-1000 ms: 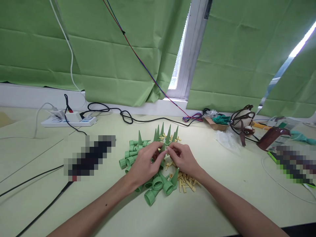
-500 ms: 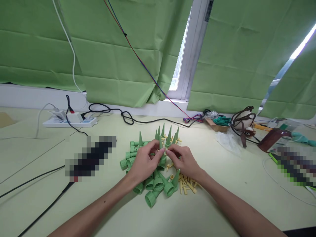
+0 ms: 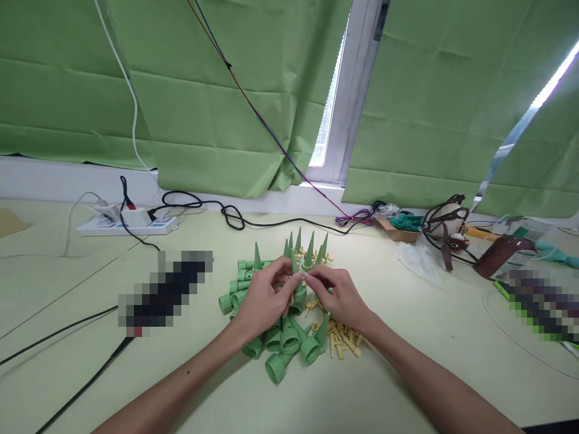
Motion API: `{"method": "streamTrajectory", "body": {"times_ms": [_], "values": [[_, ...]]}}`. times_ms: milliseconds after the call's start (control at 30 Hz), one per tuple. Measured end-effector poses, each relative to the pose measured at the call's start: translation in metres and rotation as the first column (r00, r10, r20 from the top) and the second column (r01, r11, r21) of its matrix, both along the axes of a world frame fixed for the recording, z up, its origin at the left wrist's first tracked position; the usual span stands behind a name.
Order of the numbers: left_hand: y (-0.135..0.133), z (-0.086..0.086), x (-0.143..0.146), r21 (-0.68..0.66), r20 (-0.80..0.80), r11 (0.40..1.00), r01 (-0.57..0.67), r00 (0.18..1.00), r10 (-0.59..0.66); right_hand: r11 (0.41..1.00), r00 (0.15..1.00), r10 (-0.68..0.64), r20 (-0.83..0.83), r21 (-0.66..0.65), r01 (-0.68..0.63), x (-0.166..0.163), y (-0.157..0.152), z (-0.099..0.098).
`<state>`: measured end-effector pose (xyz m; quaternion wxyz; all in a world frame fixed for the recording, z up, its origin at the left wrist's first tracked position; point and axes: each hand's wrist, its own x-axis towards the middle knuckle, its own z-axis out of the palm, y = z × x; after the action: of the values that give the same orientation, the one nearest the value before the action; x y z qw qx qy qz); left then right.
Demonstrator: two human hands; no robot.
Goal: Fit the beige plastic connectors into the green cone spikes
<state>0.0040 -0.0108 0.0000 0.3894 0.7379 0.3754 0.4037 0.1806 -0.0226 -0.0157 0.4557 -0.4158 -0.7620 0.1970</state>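
Observation:
A heap of green cone-shaped plastic spikes [image 3: 283,340] lies on the pale green table [image 3: 226,392], some upright behind my hands, some lying in front. Small yellow plastic pegs [image 3: 344,342] are scattered to the right of the heap. My left hand [image 3: 265,301] is closed around one green spike [image 3: 298,293], which points upward. My right hand [image 3: 339,295] pinches a small pale piece right at that spike's side, fingertips meeting those of the left hand. What the piece is I cannot make out clearly.
A white power strip [image 3: 126,224] with plugs and black cables [image 3: 230,216] lies at the back left. A blurred dark object [image 3: 165,292] sits left of the heap. Bags, straps and clutter [image 3: 446,232] fill the back right. Green curtains [image 3: 181,96] hang behind.
One second ago my fingers met low over the heap; since then my left hand has brought a green spike upright, and both hands have stayed almost still since half a second ago.

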Motion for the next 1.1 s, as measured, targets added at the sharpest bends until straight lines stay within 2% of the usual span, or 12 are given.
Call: {"method": "streamTrajectory", "body": {"times_ms": [100, 167, 367, 433, 533, 633, 700, 833, 933, 1000, 1033, 1100], "values": [[0.0022, -0.0028, -0.0002, -0.053, 0.024, 0.999, 0.006, 1.000, -0.005, 1.000, 1.000, 0.004, 0.018, 0.007, -0.005, -0.0008, -0.0006, 0.0006], [0.0025, -0.0040, -0.0009, -0.020, 0.002, 1.000, -0.009, 1.000, 0.009, 1.000, 1.000, -0.002, -0.002, -0.030, 0.002, -0.0014, 0.0003, 0.0003], [-0.0007, -0.0017, -0.0022, 0.311, -0.103, 0.949, -0.058, 0.990, 0.094, 0.970, 0.984, -0.001, -0.181, -0.239, -0.043, -0.0023, 0.0054, -0.0041], [-0.0012, -0.0008, -0.0016, 0.279, -0.104, 0.959, -0.053, 0.991, 0.085, 0.971, 0.982, 0.003, -0.191, -0.236, -0.049, -0.0021, 0.0057, -0.0051], [-0.0003, -0.0003, -0.0008, 0.104, -0.063, 0.994, -0.040, 0.997, 0.047, 0.991, 0.993, 0.008, -0.115, -0.132, -0.024, -0.0016, 0.0038, -0.0045], [0.0015, -0.0004, -0.0010, -0.037, 0.011, 0.999, -0.006, 1.000, 0.007, 0.999, 1.000, 0.019, -0.024, -0.037, -0.020, -0.0014, 0.0010, -0.0019], [0.0021, -0.0008, -0.0016, -0.071, 0.034, 0.997, 0.006, 0.999, -0.004, 1.000, 1.000, 0.023, -0.004, -0.021, -0.023, -0.0015, -0.0003, -0.0004], [0.0014, -0.0033, -0.0031, 0.028, -0.019, 1.000, -0.013, 1.000, 0.014, 0.993, 0.998, 0.025, -0.064, -0.113, -0.032, -0.0019, 0.0003, -0.0014], [-0.0001, -0.0057, -0.0040, 0.274, -0.090, 0.961, -0.042, 0.994, 0.069, 0.969, 0.986, 0.023, -0.168, -0.238, -0.063, -0.0019, 0.0026, -0.0049], [-0.0009, -0.0060, -0.0041, 0.360, -0.113, 0.933, -0.030, 0.991, 0.075, 0.953, 0.978, 0.039, -0.206, -0.286, -0.098, -0.0019, 0.0039, -0.0064], [-0.0012, -0.0056, -0.0039, 0.352, -0.115, 0.935, -0.034, 0.990, 0.079, 0.955, 0.978, 0.032, -0.208, -0.281, -0.092, -0.0019, 0.0041, -0.0065], [-0.0009, -0.0039, -0.0033, 0.240, -0.097, 0.970, -0.048, 0.993, 0.073, 0.974, 0.986, 0.025, -0.163, -0.217, -0.061, -0.0019, 0.0037, -0.0055]]}}
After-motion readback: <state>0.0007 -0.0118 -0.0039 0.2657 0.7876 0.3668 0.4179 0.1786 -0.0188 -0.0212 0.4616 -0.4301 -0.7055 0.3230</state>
